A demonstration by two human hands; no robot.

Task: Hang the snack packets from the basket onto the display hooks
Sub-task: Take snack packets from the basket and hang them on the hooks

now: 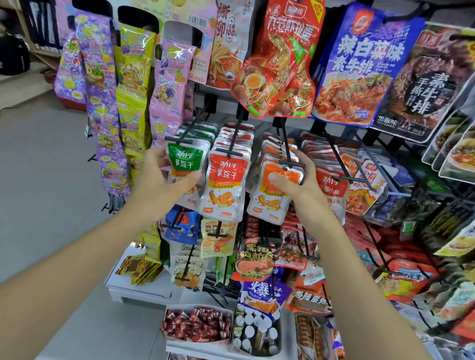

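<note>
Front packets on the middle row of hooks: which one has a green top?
The leftmost packet, gripped by the left hand; the red-topped packet and orange-topped packet to its right differ.

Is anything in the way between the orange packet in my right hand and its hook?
Nothing visible. The orange packet, held by the right hand, has its top at the front crossbar of the hook. Similar packets behind fill that hook nearly to the tip, so room looks tight.

Green-top snack pkt hangs upright at front of black hook; orange-top pkt likewise, two hooks right.
</note>
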